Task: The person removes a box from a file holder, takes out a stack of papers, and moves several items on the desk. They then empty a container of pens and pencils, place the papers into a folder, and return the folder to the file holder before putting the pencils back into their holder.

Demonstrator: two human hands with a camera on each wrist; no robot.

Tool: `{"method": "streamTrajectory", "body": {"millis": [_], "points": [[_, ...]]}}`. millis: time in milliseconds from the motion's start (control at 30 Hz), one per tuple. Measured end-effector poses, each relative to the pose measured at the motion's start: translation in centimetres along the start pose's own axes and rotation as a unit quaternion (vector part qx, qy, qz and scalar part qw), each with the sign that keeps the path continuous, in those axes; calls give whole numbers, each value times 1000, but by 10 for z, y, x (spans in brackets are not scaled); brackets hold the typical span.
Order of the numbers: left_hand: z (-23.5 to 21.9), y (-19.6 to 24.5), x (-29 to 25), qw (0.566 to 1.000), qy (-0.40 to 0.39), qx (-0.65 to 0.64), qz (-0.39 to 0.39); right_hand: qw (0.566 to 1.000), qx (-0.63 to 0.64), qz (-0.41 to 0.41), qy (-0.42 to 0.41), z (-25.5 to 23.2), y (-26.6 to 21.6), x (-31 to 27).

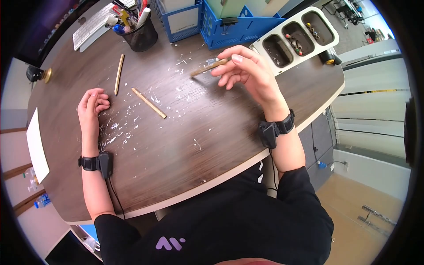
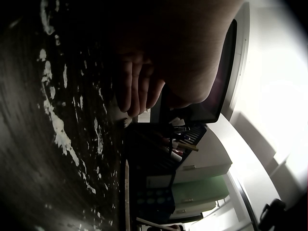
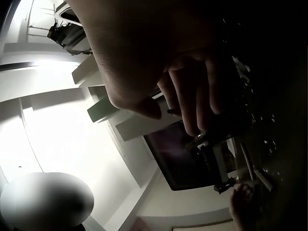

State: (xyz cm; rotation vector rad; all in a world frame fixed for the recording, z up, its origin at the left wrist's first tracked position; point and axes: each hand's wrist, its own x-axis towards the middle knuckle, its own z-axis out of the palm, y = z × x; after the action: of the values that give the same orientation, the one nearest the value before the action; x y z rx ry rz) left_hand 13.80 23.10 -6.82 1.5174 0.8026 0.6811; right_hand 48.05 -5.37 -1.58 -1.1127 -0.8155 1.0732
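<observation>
My right hand (image 1: pixel 249 73) is raised over the far right of the table and pinches a thin wooden stick (image 1: pixel 205 69) between thumb and fingers. The stick points left, its free end above the tabletop. At the left, my left hand (image 1: pixel 92 104) rests on the table, fingers loosely curled around nothing. Between the hands lie two more wooden sticks: one (image 1: pixel 119 74) beyond the left hand, the other (image 1: pixel 149 103) slanting near the middle. White scraps (image 1: pixel 115 126) are scattered around them. Both wrist views are dark; the left one shows the left hand's fingers (image 2: pixel 139 89) beside the scraps.
A white tray (image 1: pixel 287 64) with three dark compartments stands beyond the right hand, small pieces in two of them. Blue file holders (image 1: pixel 207 33), a black mesh pen cup (image 1: pixel 143 37) and a keyboard (image 1: pixel 90 28) line the back. White paper (image 1: pixel 37 145) lies at the left edge.
</observation>
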Motion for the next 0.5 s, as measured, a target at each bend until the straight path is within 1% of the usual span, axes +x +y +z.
{"method": "streamTrajectory", "body": {"millis": [100,133,167,233,267,367,400,500], "points": [[1,1,0,1000,3,6,3,993,7,-79,-82,9,-3,-8],[2,1,-1,1000,2,6,3,993,-1,-86,-85,10,-5,-11],[2,2,0,1000,1,7,3,986,-54,-147,-53,14,-4,-13],[1,2,0,1000,1,7,2,951,-157,-266,13,23,0,-14],[1,1,0,1000,1,7,1,932,-190,-304,53,22,3,-15],[3,4,-2,1000,5,3,6,877,-199,-390,197,19,2,-12],[5,5,-2,1000,8,0,10,868,-189,-398,227,16,0,-10],[3,4,-2,1000,8,-1,9,864,-149,-360,319,9,-8,-9]]}}
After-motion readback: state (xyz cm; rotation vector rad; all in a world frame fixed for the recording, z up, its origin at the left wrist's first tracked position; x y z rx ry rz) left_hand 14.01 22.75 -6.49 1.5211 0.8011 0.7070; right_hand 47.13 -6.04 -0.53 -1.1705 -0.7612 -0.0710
